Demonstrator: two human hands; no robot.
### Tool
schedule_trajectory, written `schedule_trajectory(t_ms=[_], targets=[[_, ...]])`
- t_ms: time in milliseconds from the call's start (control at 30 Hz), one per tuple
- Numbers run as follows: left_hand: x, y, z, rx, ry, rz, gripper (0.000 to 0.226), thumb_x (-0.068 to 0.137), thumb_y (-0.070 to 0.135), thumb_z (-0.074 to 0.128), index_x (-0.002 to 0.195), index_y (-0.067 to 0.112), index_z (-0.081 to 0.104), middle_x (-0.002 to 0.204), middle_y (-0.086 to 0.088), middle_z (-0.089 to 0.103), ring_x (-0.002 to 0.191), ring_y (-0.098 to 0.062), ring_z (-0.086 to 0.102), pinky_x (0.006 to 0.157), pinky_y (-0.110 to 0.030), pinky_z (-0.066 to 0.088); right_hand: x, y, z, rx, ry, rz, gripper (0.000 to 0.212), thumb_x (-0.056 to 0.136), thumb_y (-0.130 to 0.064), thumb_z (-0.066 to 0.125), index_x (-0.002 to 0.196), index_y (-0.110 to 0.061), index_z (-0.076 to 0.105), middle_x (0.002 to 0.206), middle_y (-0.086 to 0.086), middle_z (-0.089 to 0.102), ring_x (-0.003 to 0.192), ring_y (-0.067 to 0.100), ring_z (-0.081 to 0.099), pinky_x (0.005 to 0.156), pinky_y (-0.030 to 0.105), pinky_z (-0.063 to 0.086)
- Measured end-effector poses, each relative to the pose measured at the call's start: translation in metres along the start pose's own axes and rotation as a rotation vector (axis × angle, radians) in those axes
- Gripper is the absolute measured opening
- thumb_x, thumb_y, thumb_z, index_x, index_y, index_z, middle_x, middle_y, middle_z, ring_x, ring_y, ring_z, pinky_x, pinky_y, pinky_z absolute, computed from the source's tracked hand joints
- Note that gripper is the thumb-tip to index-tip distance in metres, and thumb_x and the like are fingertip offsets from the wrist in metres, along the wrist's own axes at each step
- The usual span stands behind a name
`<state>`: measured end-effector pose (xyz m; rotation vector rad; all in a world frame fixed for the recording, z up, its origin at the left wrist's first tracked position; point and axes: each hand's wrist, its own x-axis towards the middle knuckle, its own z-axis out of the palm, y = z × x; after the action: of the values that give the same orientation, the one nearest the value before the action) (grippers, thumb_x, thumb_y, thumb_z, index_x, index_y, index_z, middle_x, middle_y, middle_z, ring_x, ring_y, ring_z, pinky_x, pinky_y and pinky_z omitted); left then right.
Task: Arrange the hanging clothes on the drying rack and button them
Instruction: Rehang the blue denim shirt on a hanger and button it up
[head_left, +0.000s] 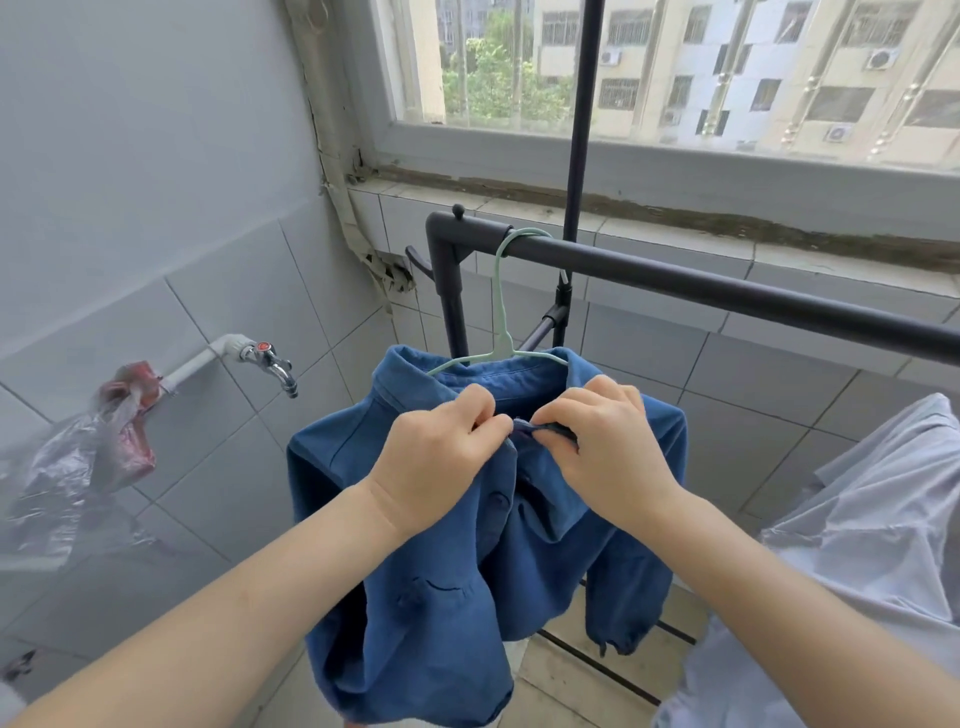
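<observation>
- We see the blue shirt on a pale green hanger, hooked over the dark rack rail near its corner post.
- Our left grip is closed, pinching one front edge of the shirt just under the collar.
- Our right grip is closed too, pinching the opposite front edge; the fingertips of both nearly meet.
- The shirt's neck opening sits right between the grips, and the body droops below our wrists.
- A white garment hangs just beside our right forearm.
</observation>
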<state>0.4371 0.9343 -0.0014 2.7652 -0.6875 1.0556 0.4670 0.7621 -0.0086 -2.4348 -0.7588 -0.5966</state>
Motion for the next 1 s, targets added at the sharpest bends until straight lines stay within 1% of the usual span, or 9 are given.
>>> schedule_trajectory(t_ms=[33, 100, 200, 333, 467, 633, 800, 933, 1000], targets=[[-0.004, 0.001, 0.003, -0.034, 0.010, -0.046, 0.013, 0.078, 0.003, 0.060, 0.067, 0.006, 0.065, 0.062, -0.002, 0.051, 0.043, -0.013, 0.039, 0.034, -0.019, 0.027, -0.001, -0.001, 0.000, -0.040, 0.040, -0.002, 0.003, 0.075, -0.015, 0.073, 0.074, -0.018, 0.073, 0.069, -0.009, 0.067, 0.078, 0.024, 0.056, 0.079, 0.043, 0.035], [-0.011, 0.003, 0.007, -0.106, 0.016, -0.140, 0.011, 0.077, 0.003, 0.059, 0.076, 0.004, 0.070, 0.069, -0.006, 0.056, 0.048, -0.015, 0.049, 0.035, -0.020, 0.036, -0.002, -0.002, -0.001, -0.110, 0.114, -0.027, 0.003, 0.074, -0.018, 0.072, 0.071, -0.020, 0.072, 0.069, -0.011, 0.067, 0.089, 0.026, 0.058, 0.087, 0.041, 0.025], [-0.014, 0.007, 0.009, -0.239, 0.086, -0.284, 0.012, 0.074, 0.000, 0.063, 0.082, 0.003, 0.072, 0.072, -0.009, 0.057, 0.058, -0.019, 0.058, 0.044, -0.027, 0.048, 0.000, -0.004, -0.002, -0.120, 0.154, -0.070, 0.007, 0.075, -0.019, 0.067, 0.071, -0.017, 0.071, 0.066, -0.009, 0.066, 0.103, 0.017, 0.049, 0.095, 0.043, 0.022], [-0.010, 0.015, 0.012, -0.398, 0.170, -0.483, 0.013, 0.078, 0.001, 0.064, 0.087, 0.007, 0.073, 0.075, -0.006, 0.056, 0.065, -0.009, 0.050, 0.064, -0.016, 0.044, 0.005, -0.008, 0.002, -0.107, 0.157, -0.093, 0.011, 0.076, -0.019, 0.066, 0.067, -0.013, 0.071, 0.063, -0.007, 0.065, 0.097, 0.011, 0.044, 0.092, 0.040, 0.022], [-0.007, 0.024, 0.014, -0.498, 0.202, -0.646, 0.016, 0.077, -0.002, 0.070, 0.086, 0.011, 0.075, 0.076, 0.003, 0.057, 0.063, 0.001, 0.050, 0.067, -0.005, 0.040, 0.011, -0.009, 0.001, -0.102, 0.178, -0.070, 0.015, 0.076, -0.022, 0.067, 0.064, -0.014, 0.070, 0.059, -0.007, 0.063, 0.089, 0.011, 0.047, 0.086, 0.036, 0.021], [-0.005, 0.031, 0.013, -0.600, 0.177, -0.690, 0.019, 0.078, 0.000, 0.069, 0.087, 0.016, 0.075, 0.080, 0.004, 0.060, 0.073, -0.005, 0.057, 0.071, -0.006, 0.042, 0.019, -0.010, -0.002, -0.022, 0.085, -0.063, 0.003, 0.069, -0.019, 0.074, 0.068, -0.017, 0.073, 0.058, -0.009, 0.062, 0.080, 0.022, 0.060, 0.082, 0.031, 0.018], [-0.001, 0.028, 0.013, -0.591, 0.169, -0.688, 0.019, 0.079, 0.001, 0.069, 0.089, 0.017, 0.075, 0.085, 0.002, 0.063, 0.078, -0.009, 0.061, 0.075, -0.012, 0.047, 0.028, -0.005, -0.008, 0.058, -0.107, -0.032, 0.010, 0.077, -0.012, 0.071, 0.082, -0.020, 0.076, 0.064, -0.018, 0.047, 0.094, 0.015, 0.051, 0.081, 0.025, 0.010], [0.001, 0.030, 0.013, -0.635, 0.174, -0.710, 0.020, 0.077, 0.001, 0.071, 0.090, 0.017, 0.073, 0.086, 0.003, 0.064, 0.080, -0.010, 0.064, 0.077, -0.022, 0.053, 0.031, -0.002, -0.012, 0.085, -0.208, -0.048, 0.017, 0.078, -0.015, 0.064, 0.090, -0.021, 0.075, 0.073, -0.009, 0.060, 0.099, 0.010, 0.046, 0.088, 0.029, 0.013], [0.001, 0.030, 0.012, -0.667, 0.188, -0.743, 0.029, 0.076, 0.002, 0.073, 0.088, 0.027, 0.064, 0.084, 0.008, 0.063, 0.081, -0.008, 0.064, 0.076, -0.019, 0.053, 0.032, -0.002, -0.012, 0.077, -0.239, -0.064, 0.019, 0.076, -0.021, 0.066, 0.093, -0.021, 0.074, 0.072, -0.010, 0.060, 0.100, 0.009, 0.044, 0.089, 0.028, 0.013]])
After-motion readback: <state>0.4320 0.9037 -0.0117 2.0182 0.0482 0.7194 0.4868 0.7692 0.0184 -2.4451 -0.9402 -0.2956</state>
